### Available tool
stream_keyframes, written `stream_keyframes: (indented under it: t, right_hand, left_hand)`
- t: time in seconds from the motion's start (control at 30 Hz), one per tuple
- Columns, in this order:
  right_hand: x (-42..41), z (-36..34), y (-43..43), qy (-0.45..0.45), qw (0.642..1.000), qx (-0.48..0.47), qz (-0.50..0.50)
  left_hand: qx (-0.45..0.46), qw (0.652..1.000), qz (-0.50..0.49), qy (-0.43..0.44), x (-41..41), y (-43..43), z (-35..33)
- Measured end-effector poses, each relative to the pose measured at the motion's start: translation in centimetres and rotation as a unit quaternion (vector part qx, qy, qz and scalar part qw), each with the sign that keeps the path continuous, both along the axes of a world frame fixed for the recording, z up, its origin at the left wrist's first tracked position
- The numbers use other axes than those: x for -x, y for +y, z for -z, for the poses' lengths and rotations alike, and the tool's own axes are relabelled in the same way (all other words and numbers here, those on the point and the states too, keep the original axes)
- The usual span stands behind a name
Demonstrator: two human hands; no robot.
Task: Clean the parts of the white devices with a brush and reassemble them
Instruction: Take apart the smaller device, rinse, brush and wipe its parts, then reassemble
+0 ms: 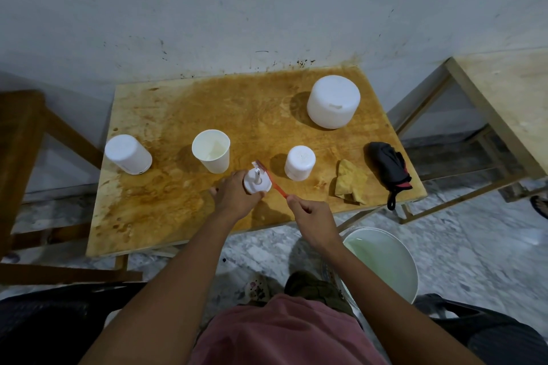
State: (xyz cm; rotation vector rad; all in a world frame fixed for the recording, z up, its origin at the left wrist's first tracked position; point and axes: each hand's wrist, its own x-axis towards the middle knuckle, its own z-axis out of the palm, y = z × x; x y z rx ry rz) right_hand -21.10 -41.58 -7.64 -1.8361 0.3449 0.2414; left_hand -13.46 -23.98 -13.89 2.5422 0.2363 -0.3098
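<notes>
Head view.
- Left hand (234, 195): curled round white round part (257, 184), gripping its rim from the left and near side, above the wooden table (166, 216) close to its front edge.
- Part: disc face turned up toward the camera, thin stem rising from its middle and pointing up and slightly toward the wall.
- Right hand (311, 216): pinching the tail of the red brush (274, 184), fingers folded over the handle. Just right of and nearer than the left hand, not touching it.
- Brush long axis: diagonal, handle at near right, bristle head at far left, resting against the stem across the disc.
- On the table: white device (128, 154) far left, white cup (211, 149) behind the left hand, small white cylinder (299, 162) just right of the brush head, large white device (333, 105) far right.
- Beyond those: yellow cloth (350, 182), black folded umbrella (390, 169).
- On the floor at right: white bucket (410, 264) holding pale liquid.
</notes>
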Motion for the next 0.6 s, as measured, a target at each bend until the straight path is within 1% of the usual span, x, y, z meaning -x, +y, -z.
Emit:
stream_keyframes:
  t: [0.1,0.2,0.3,0.43,0.6]
  right_hand:
    - [0.3,0.3,0.3,0.013,1.000,0.013,-0.005]
    - [0.6,0.1,0.9,-0.014,1.000,0.002,0.007]
    - [0.9,0.0,1.8,-0.030,0.999,-0.017,0.010]
    - [0.9,0.0,2.5,-0.016,1.000,-0.009,0.017]
    - [1.0,0.2,3.1,0.002,0.999,-0.008,0.035]
  left_hand:
    - [0.001,0.999,-0.039,-0.009,0.3,-0.7,0.5]
    - [-0.008,0.998,-0.067,-0.008,0.4,-1.3,0.5]
    - [-0.017,0.997,-0.073,0.001,0.2,-1.4,0.4]
    - [-0.028,0.996,-0.083,0.008,0.1,-1.6,0.4]
    - [-0.024,0.995,-0.096,-0.004,0.4,-1.8,0.2]
